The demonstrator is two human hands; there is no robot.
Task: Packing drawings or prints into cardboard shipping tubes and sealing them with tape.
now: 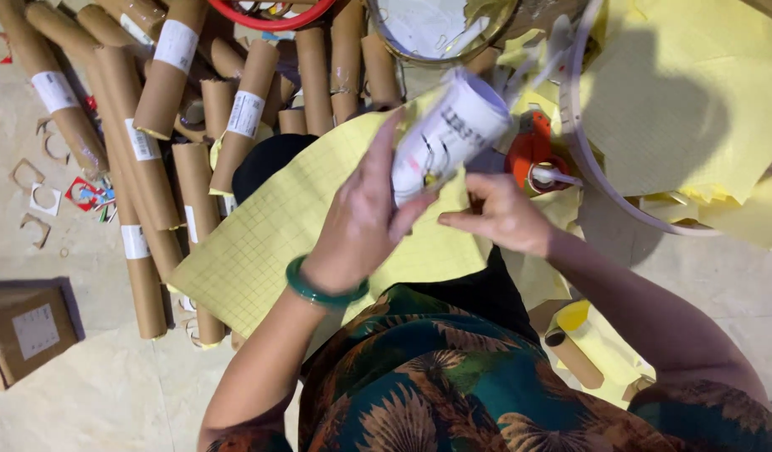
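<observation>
My left hand point(361, 213), with a green bangle at the wrist, grips a white roll with dark print point(449, 130) and holds it tilted up to the right. My right hand point(499, 216) sits just below and right of the roll, fingers pinched together near its lower edge; whether they pinch anything I cannot tell. Under both hands a yellow gridded sheet point(260, 251) lies across my lap.
Several brown cardboard tubes point(143, 142) with white labels are piled on the floor at the left. An orange tape dispenser point(532, 155) sits right of the roll. Yellow sheets point(687, 92) fill a white basin at the right. A cardboard box point(26, 331) stands at lower left.
</observation>
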